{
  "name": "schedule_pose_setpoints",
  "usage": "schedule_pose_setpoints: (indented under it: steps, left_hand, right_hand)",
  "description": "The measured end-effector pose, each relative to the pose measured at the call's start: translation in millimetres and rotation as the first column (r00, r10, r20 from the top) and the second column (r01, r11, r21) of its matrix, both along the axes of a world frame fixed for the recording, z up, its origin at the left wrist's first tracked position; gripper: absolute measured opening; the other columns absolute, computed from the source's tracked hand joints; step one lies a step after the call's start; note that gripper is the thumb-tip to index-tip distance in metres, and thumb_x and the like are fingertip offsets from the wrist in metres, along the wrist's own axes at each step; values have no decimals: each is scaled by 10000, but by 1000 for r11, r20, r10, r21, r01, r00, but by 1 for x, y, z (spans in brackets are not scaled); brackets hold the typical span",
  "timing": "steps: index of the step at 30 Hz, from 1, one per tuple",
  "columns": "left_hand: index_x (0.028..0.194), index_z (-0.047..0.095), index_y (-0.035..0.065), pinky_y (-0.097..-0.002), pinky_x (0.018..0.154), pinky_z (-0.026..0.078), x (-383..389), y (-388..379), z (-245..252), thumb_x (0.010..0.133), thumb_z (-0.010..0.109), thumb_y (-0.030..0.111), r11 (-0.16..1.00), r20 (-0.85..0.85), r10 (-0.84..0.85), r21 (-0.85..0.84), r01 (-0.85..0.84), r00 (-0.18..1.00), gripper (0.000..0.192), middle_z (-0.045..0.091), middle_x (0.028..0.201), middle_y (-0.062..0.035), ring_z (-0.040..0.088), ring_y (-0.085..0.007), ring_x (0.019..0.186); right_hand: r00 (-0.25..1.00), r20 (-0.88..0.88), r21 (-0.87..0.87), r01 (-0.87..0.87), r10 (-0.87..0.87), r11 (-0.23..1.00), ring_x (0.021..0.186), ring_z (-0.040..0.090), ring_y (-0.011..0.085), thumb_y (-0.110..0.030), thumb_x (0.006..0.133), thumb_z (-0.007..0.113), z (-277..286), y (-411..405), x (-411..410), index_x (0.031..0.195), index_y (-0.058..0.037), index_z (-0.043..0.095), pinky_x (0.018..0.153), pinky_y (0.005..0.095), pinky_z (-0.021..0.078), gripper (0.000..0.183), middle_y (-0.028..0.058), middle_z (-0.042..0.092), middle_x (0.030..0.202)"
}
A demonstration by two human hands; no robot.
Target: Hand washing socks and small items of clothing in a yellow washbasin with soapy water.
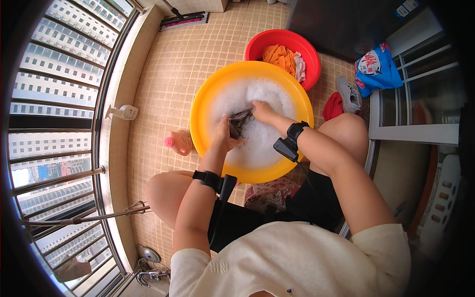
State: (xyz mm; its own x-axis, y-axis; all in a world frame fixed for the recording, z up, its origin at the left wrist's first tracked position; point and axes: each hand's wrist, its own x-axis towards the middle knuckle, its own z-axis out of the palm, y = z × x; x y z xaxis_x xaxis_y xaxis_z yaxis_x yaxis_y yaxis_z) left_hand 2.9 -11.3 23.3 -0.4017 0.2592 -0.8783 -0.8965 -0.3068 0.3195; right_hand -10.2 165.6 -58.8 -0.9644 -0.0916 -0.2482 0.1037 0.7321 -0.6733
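A large yellow plastic basin [207, 92] full of white suds [263, 148] sits on the floor before my knees. Over the foam a wet dark-grey cloth [240, 120] is stretched between my two hands. My left hand [225, 133] grips its near left side, the fingers partly hidden by cloth and foam. At the cloth's upper right end, my right hand [261, 111] pinches it with the fingers closed. The cloth's lower part meets the suds, so its full shape is hidden. Both forearms wear black wrist straps with small devices.
Behind the basin stands a red tub [256, 41] holding orange cloth [280, 57] and white cloth [300, 67]. Left is a pink bottle [182, 142]; a white pump bottle [128, 112] is by the barred window. Right are a grey shoe [349, 96], red cloth [333, 107] and a blue detergent bag [378, 70].
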Motion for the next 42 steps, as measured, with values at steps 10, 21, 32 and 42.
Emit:
schedule_pose_setpoints:
  steps: [10,21,32,42]
  left_hand:
    - [1089,512,128,-399,805,467,2,4,-58,921,383,442,698,-347,339,716,13,874,379,567,1057,-84,544,-234,1001]
    - [1017,528,154,-317,659,526,16,40,37,919,437,322,909,-150,271,365,-202,951,215,597,957,-23,609,-211,840]
    - [1032,518,187,-355,704,466,25,49,40,942,376,378,697,-93,540,607,-382,836,255,573,966,-6,568,-186,837]
    - [985,509,166,-317,608,460,26,76,47,917,399,440,882,-179,415,321,-346,892,303,575,888,-11,561,-155,782]
  right_hand:
    - [960,-273,-149,29,-69,988,774,570,460,-290,864,518,148,-70,20,814,3,502,712,468,474,298,262,595,803]
    - [950,-205,-151,209,-237,966,784,607,395,-273,808,591,145,-44,14,834,-1,561,736,436,483,275,223,622,798]
    - [913,-279,-598,78,-298,798,738,574,200,-251,912,518,170,-61,31,896,-14,561,710,309,454,241,99,607,830]
    - [790,285,-786,517,-543,340,519,428,86,-298,929,462,171,-54,11,723,-48,464,447,241,369,324,17,448,603]
